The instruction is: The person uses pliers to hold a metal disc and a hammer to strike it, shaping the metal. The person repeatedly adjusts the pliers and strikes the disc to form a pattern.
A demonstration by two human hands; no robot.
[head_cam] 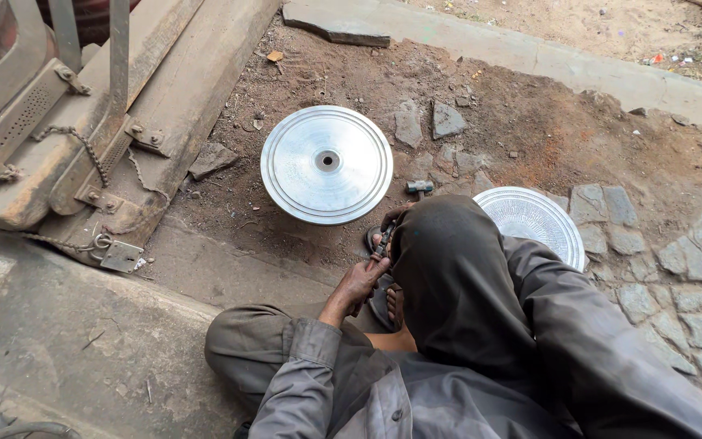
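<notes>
One hand shows, the left hand (365, 280), low in the middle of the frame, its fingers curled around a dark sandal strap (383, 244) by the bare foot (395, 305). Whether the grip is tight cannot be told. Beyond the raised knee (448, 252), the right hand is hidden. Just above, at centre, a shiny round metal disc (327, 164) lies on the dirt; a small hammer (419, 188) sits right of it, and a patterned metal plate (542, 219) lies further right. Chained wooden beams (83, 138) fill the upper left.

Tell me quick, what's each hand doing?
Left hand: closed around a dark tool handle near the sandal.
Right hand: cannot be told, hidden behind the raised knee.
</notes>
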